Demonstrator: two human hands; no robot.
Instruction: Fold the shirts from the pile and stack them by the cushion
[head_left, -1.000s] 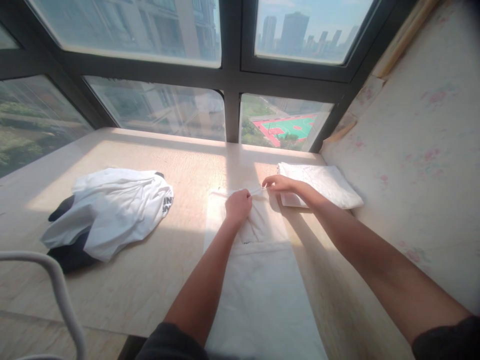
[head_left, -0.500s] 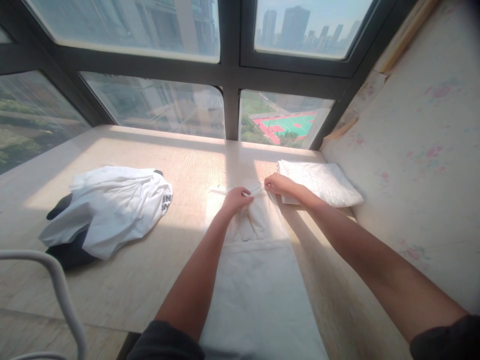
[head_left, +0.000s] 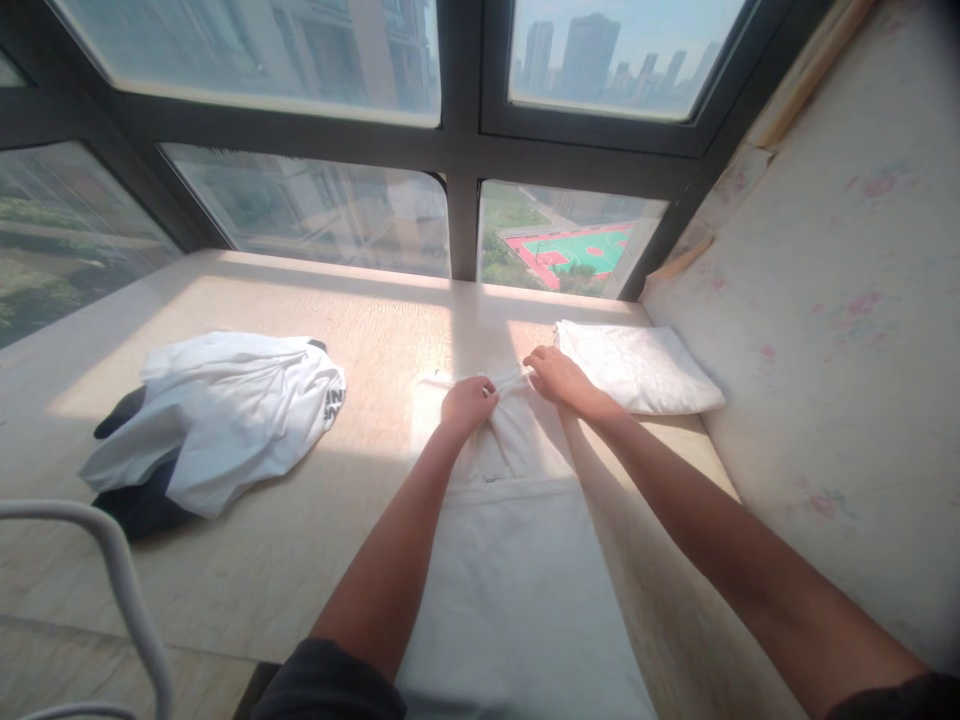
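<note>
A long white cloth garment (head_left: 525, 580) lies flat on the sill, stretching from the near edge up to both hands. Its far end is gathered in folds, with a small dark print near a seam. My left hand (head_left: 470, 404) is closed on the fabric at the far end, left of the folds. Just to the right, my right hand (head_left: 556, 376) bends over the top edge of the same garment, its fingers closed on the cloth. A folded white cloth (head_left: 637, 368) lies right beside my right hand.
On the left, a crumpled white garment with dark lettering (head_left: 247, 400) lies over dark cloth (head_left: 146, 500). A pale curved tube (head_left: 124, 570) rises at the lower left. Windows (head_left: 315, 215) border the wooden sill (head_left: 300, 570) at the back; a floral wall (head_left: 840, 330) stands right.
My right hand has turned and shifted slightly left along the garment's far edge. My left hand has moved slightly left, its fingers more closed.
</note>
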